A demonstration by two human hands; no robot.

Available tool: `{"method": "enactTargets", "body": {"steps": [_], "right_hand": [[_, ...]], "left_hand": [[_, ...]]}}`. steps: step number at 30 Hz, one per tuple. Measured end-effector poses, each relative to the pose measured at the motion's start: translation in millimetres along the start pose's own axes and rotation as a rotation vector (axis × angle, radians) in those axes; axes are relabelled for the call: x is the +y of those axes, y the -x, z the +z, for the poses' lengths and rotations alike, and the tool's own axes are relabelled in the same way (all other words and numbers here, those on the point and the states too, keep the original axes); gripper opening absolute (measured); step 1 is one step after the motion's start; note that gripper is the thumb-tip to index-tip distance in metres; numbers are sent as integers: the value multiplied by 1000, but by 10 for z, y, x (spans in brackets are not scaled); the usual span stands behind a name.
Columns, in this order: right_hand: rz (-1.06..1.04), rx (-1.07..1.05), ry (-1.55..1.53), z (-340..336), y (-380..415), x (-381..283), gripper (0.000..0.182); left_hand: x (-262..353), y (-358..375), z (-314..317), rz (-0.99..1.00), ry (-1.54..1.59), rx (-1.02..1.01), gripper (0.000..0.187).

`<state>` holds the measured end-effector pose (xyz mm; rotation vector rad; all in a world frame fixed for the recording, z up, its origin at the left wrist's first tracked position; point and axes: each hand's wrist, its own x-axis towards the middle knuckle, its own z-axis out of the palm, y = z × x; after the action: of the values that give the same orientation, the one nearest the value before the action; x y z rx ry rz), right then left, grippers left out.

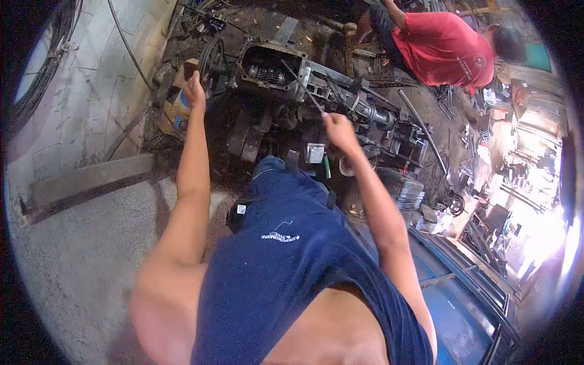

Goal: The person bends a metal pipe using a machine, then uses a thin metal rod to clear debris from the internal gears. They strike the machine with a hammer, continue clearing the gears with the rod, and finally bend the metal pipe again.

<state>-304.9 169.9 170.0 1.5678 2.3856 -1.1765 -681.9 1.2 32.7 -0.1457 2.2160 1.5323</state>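
My left hand [194, 92] is at the lower left edge of a dark wheel [212, 59], its fingers seemingly curled at the rim; the contact is partly hidden. In my right hand [340, 131] is a thin metal rod [307, 91], gripped near its lower end. The rod slants up and left, and its far tip reaches over the open gearbox housing [292, 53]. Inside that housing, dark toothed gears [266, 74] show. A long metal shaft assembly [359, 106] extends right from the housing.
A person in a red shirt [447, 48] bends over at the upper right. A long bar [423, 131] lies right of the machine. Blue metal panels [456, 304] stand at the lower right. A pale block wall [91, 91] bounds the left side.
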Motion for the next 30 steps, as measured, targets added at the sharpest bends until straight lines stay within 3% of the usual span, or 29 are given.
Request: {"method": "enactTargets", "body": {"steps": [2, 3, 6, 9, 11, 14, 17, 21, 23, 26, 30], "right_hand": [[-120, 2, 170, -401, -6, 18, 36], [-268, 36, 254, -575, -26, 0, 33], [-212, -43, 449, -904, -264, -148, 35], [-116, -131, 678, -1026, -606, -417, 41], [-96, -151, 714, -1048, -620, -762, 42], [-51, -221, 769, -1015, -692, -1059, 41], [3, -250, 774, -967, -779, -1094, 42], [-46, -251, 788, -980, -813, -1131, 41], [-59, -254, 801, -968, -845, -1131, 42], [-107, -260, 810, -999, -998, -1061, 40], [-252, -287, 873, -1066, -1014, -1146, 37]], "left_hand": [[-11, 124, -33, 323, -154, 86, 60], [83, 98, -30, 349, -182, 71, 61], [478, -221, 90, 453, -442, -75, 64], [599, -662, 419, 445, -681, -16, 64], [640, -879, 561, 255, -830, -266, 66], [597, -837, 613, 355, -866, -110, 66], [592, -921, 637, 301, -911, -167, 67], [595, -920, 674, 194, -863, -182, 66], [511, -1000, 703, 324, -886, -119, 64], [640, -935, 696, 215, -887, -187, 64], [587, -992, 692, 285, -859, -209, 65]]}}
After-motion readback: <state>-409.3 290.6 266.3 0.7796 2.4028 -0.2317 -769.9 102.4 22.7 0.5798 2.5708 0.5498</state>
